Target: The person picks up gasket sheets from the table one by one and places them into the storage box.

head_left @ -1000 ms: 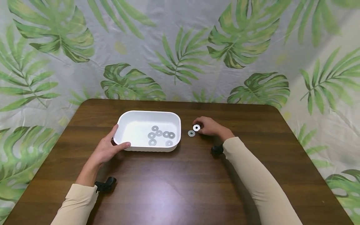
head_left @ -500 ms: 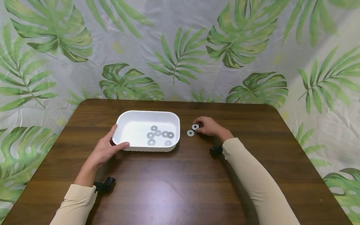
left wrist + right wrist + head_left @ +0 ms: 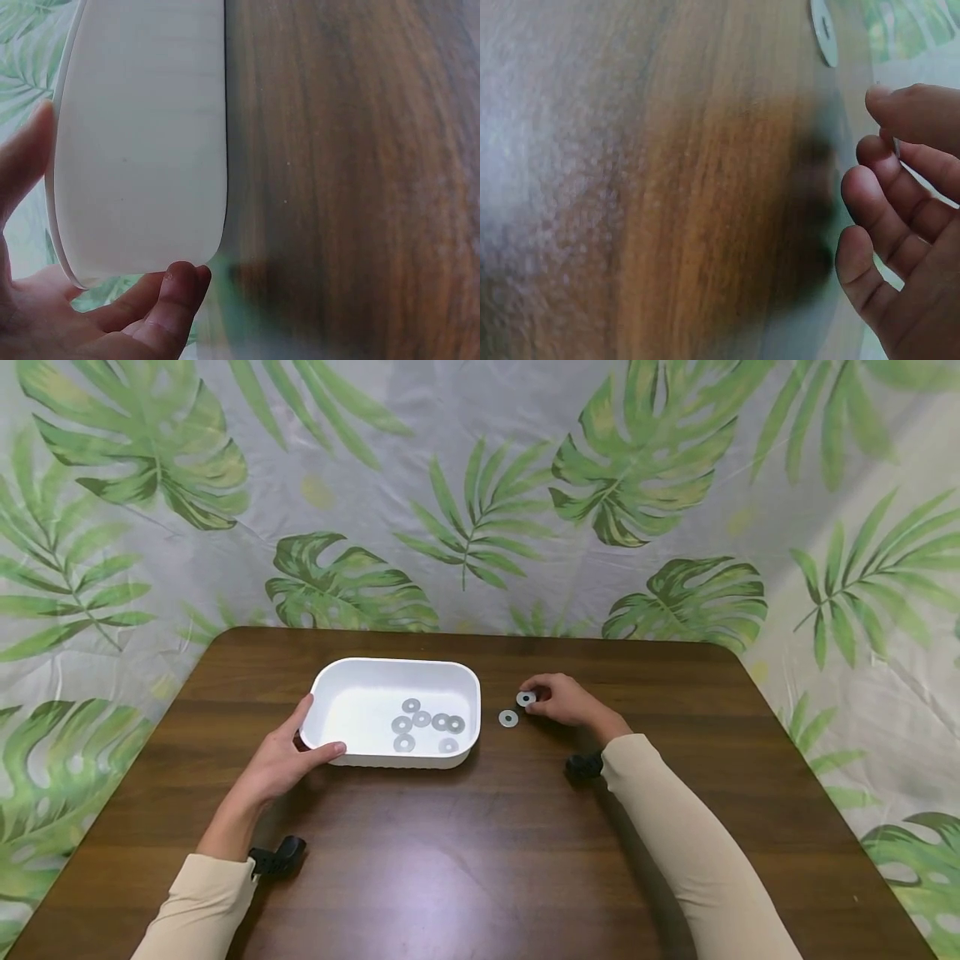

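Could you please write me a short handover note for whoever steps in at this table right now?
Left hand: holds the near left corner of the white tray, thumb on its front wall, steadying it.
Right hand: fingertips pinch one washer just right of the tray, at or barely off the table.
Done: six washers in the tray.
Left: the pinched washer and one loose washer lying flat on the table between the tray and the right hand. By the look of it, both probably belong in the tray.
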A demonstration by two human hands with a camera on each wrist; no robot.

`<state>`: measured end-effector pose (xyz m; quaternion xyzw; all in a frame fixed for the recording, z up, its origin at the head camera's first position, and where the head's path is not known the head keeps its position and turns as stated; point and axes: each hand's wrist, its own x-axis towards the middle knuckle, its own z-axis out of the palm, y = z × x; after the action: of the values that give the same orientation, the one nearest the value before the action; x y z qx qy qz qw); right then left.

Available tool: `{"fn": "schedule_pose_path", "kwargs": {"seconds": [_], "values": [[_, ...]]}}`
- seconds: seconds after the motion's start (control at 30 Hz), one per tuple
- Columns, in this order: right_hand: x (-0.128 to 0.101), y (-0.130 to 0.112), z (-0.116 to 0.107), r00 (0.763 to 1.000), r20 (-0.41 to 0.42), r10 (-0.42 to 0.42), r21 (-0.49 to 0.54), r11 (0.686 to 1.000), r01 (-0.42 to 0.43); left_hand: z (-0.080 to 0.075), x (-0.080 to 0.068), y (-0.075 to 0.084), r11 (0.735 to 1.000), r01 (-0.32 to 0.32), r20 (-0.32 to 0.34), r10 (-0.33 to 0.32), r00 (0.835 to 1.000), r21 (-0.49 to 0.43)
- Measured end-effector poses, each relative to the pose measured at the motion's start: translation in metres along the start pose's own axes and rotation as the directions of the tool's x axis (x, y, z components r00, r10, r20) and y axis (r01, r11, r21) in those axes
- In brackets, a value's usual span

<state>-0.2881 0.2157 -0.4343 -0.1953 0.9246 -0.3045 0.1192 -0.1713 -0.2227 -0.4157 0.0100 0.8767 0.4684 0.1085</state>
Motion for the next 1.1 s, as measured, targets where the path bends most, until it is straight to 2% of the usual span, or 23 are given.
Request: {"fn": "schedule_pose_path", "kwargs": {"seconds": [0.3, 0.7, 1.1], "values": [[-0.010, -0.006, -0.010, 1.000, -0.014, -0.015, 0.073, 0.997, 0.016, -0.001, 0.000, 0.000, 1.000, 0.005, -0.003, -0.005, 1.000, 0.000], [-0.020, -0.023, -0.019, 0.998, -0.033, -0.056, 0.070, 0.996, 0.058, 0.000, 0.000, 0.000, 1.000, 0.008, -0.006, -0.008, 1.000, 0.003], [-0.025, -0.061, -0.021, 0.981, -0.057, -0.185, 0.058, 0.980, 0.189, -0.001, -0.001, 0.001, 1.000, -0.003, -0.018, 0.003, 1.000, 0.000]]}}
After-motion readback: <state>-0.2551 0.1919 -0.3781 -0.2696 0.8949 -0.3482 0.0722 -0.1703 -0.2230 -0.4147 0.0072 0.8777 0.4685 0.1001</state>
